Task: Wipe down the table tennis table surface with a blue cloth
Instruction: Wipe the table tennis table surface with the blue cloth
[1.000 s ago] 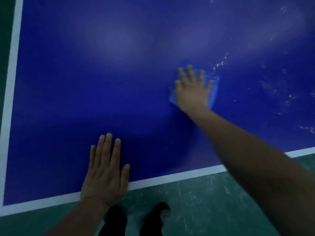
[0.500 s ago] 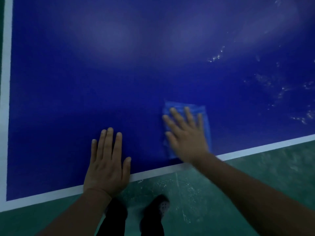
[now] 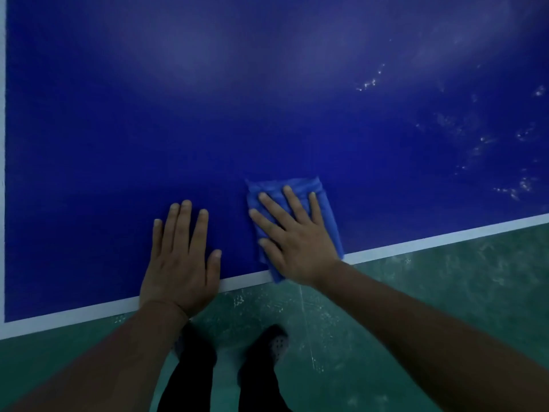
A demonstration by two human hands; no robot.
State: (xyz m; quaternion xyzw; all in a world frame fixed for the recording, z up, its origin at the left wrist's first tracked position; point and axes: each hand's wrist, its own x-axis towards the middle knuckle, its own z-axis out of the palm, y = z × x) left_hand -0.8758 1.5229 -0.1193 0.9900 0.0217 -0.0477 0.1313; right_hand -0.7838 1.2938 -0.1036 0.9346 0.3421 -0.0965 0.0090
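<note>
A person's right hand [image 3: 300,242], fingers straight and spread, presses a folded blue cloth [image 3: 323,209] flat on the table tennis table [image 3: 208,129], at its white near edge line [image 3: 430,242] | left hand [image 3: 181,263] flat beside it, holding nothing | cloth looks soft, light, likely to bunch: best driven by a flat palm at its centre.

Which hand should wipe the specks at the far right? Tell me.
Right. The right hand already presses flat on the cloth, nearer the specks. The left hand rests bare on the table.
</note>
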